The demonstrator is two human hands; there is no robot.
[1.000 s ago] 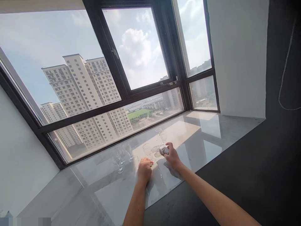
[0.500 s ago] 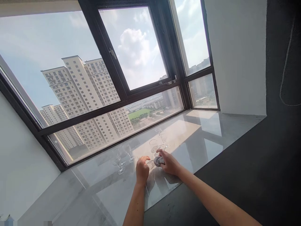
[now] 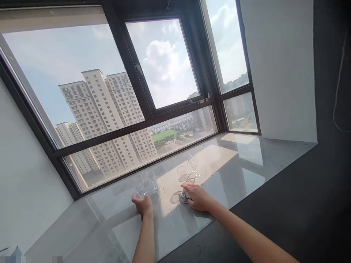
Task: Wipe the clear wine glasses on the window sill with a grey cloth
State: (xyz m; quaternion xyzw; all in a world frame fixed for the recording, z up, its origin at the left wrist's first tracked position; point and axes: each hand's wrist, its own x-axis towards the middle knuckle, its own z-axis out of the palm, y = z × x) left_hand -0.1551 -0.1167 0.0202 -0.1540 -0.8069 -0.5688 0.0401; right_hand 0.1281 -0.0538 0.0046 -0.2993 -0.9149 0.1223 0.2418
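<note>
My left hand [image 3: 143, 204] is at the near side of the left group of clear stemmed glasses [image 3: 152, 180]. Its fingers curl at the base of the nearest stemmed glass [image 3: 138, 185], and the hand covers the lower part of that glass. Bunched in my right hand [image 3: 199, 197] is a grey cloth [image 3: 184, 197], held low over the sill. Just beyond this hand stand several more clear glasses [image 3: 193, 162], their outlines faint in the bright light.
The glossy tiled window sill [image 3: 170, 219] ends at a front edge beside dark grey flooring or wall. Dark window frames [image 3: 148, 120] border its far side. A white wall [image 3: 279, 73] rises at the right. Something partly blurred [image 3: 12, 252] lies at the bottom left corner.
My left hand has moved left, from beside the cloth to the left group of glasses. My right hand keeps the cloth, slightly lower in view. The camera has shifted a little.
</note>
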